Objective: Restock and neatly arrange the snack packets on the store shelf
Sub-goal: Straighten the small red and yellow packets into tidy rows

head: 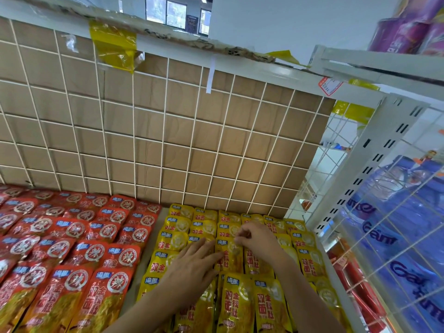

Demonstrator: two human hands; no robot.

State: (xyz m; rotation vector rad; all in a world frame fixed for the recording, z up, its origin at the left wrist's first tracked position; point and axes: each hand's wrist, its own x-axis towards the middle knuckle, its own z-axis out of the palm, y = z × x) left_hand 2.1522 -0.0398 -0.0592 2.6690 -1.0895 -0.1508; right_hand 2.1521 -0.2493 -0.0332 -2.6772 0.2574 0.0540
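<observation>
1. Yellow snack packets point(240, 301): flat rows on the shelf at 5 o'clock of view; red packets point(72, 248) at 8 o'clock.
2. Left hand point(192, 263): fingers straight, pressing on the yellow rows.
3. Right hand point(258, 236), 1 o'clock from the left: fingers curled, pinching the top of a single yellow packet point(229, 257).

Straight ahead you've got brown cardboard point(149, 135) w/ a white wire grid point(164, 121) over it. Yellow tape point(113, 44) sits on its top edge, and a red/white label point(330, 85) at the top-right corner. To your right there's a slotted white upright point(373, 162), then a shrink-wrapped pack of blue water bottles point(396, 212). Purple canisters point(408, 32) stand above.
</observation>
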